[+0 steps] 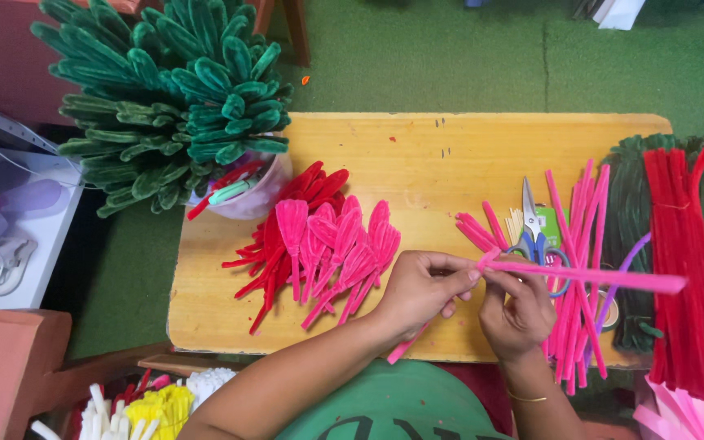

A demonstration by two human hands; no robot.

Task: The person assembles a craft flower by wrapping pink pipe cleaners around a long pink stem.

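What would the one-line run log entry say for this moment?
left hand: pinching pink pipe cleaner | right hand: pinching same pipe cleaner | board: pink petals, red petals, scissors

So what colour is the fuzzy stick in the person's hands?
Pink: the pipe cleaner shows best in the head view.

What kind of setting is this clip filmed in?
Probably a home craft workspace: a low wooden table on green carpet, bundles of red pipe cleaners, finished pink petals, and scissors.
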